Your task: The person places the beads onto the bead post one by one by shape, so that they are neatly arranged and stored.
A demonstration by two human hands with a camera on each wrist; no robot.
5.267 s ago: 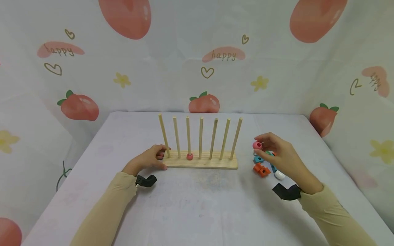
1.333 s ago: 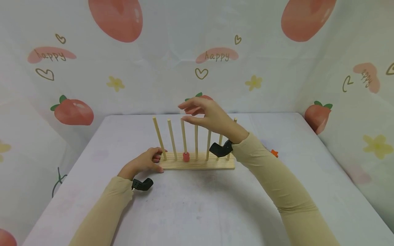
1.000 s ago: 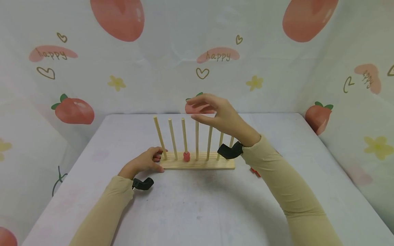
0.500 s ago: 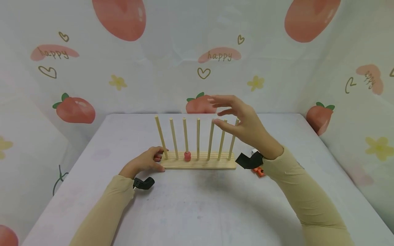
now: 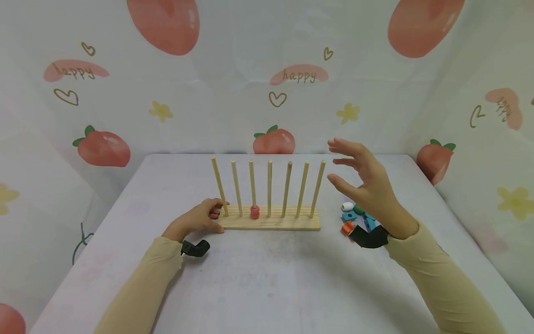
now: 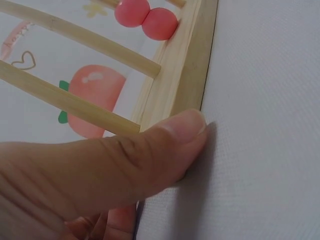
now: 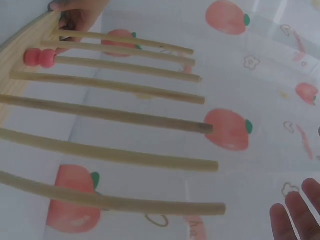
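Observation:
A wooden peg board [image 5: 271, 224] with a row of several upright pegs stands mid-table. Two pink round beads [image 5: 255, 212] are stacked at the foot of the third peg from the left; they also show as a pair of pink beads [image 6: 160, 24] in the left wrist view. My left hand [image 5: 196, 220] grips the board's left end, thumb at the front edge and fingers behind. To the right of the pegs, my right hand [image 5: 369, 185] is raised with fingers spread and holds nothing. Its fingertips [image 7: 295, 215] appear low in the right wrist view.
Beneath my right hand lies a small pile of beads: a white bead [image 5: 347, 207], a green bead [image 5: 358, 209], blue blocks [image 5: 349, 216] and an orange piece [image 5: 347, 227]. My right wrist and its black strap partly hide them. A printed cloth [image 5: 233, 116] hangs behind.
The right hand earlier held a pink bead by the pile, then was over the pegs; now it has moved back right, empty. A second pink bead sits on the third peg. The left hand stayed.

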